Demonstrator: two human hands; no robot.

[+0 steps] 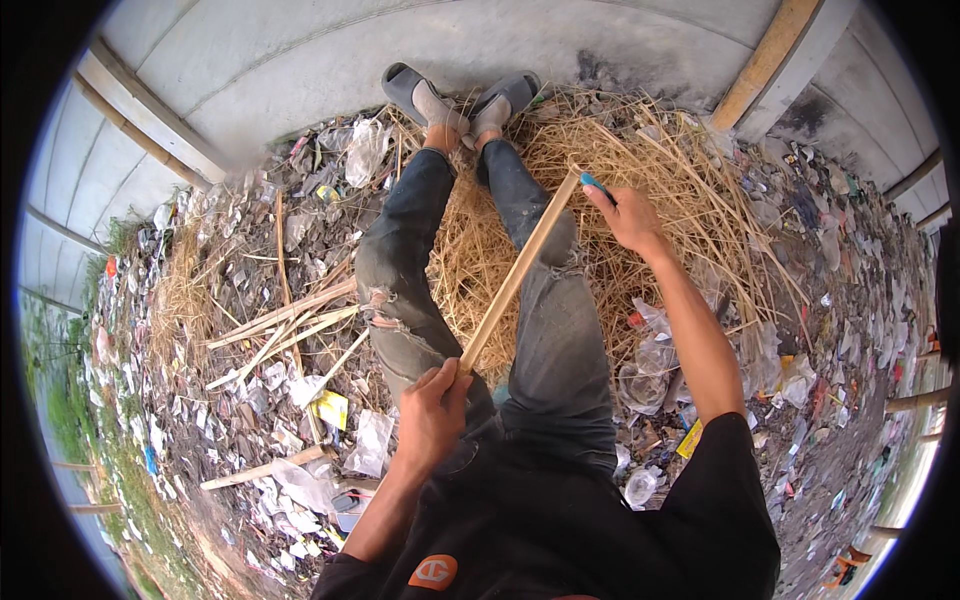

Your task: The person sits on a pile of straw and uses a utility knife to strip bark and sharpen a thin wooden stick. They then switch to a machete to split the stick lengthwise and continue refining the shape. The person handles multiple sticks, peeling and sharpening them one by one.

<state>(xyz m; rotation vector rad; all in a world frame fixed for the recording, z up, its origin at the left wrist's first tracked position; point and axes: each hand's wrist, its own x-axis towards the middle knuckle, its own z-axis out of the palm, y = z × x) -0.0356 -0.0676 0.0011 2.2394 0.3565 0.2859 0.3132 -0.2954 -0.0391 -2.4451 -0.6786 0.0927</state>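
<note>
A long, flat bamboo strip slants across my lap, its far end up beside my right hand. My left hand is closed around the strip's near end, over my thigh. At the far end, my right hand is closed on a slim tool with a blue end, thumb laid along it. The blue end lies against or right beside the strip's tip; its exact kind is too small to make out. Under and between my outstretched legs spreads a pile of straw-coloured shavings.
Several split bamboo pieces lie on the ground left of my legs, and a shorter piece nearer me. Plastic litter covers the soil on both sides. A grey panel wall with bamboo posts stands just beyond my feet.
</note>
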